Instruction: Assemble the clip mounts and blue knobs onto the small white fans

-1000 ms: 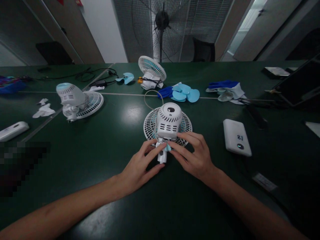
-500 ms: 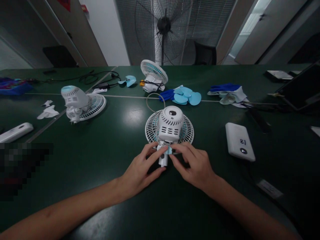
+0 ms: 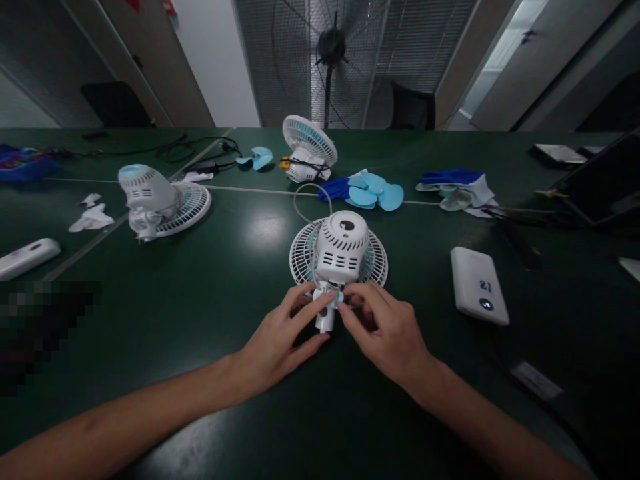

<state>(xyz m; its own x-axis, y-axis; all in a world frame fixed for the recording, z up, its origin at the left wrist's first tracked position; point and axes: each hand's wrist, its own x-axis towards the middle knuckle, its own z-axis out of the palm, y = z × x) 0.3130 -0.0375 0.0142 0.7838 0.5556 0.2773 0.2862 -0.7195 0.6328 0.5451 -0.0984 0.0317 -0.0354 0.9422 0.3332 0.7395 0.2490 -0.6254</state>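
Note:
A small white fan lies grille-down in front of me, its rounded motor housing facing up. Its short white neck points toward me. My left hand is closed around the neck, with a fingertip by a light-blue knob on the joint and the thumb low on the tube. From the other side, my right hand pinches the knob between thumb and forefinger. A thin pale cord loops behind the housing. The fingertips partly hide the knob and the joint.
Another fan lies at left, and a third stands tilted behind. Blue fan blades and gloves lie farther back. At right is a white power bank marked 18; at left, white scraps and a white oblong device.
The light-blue knob shows at a different angle, and my right thumb and forefinger have shifted slightly around it. My left hand keeps its hold on the neck. The camera view has moved a little.

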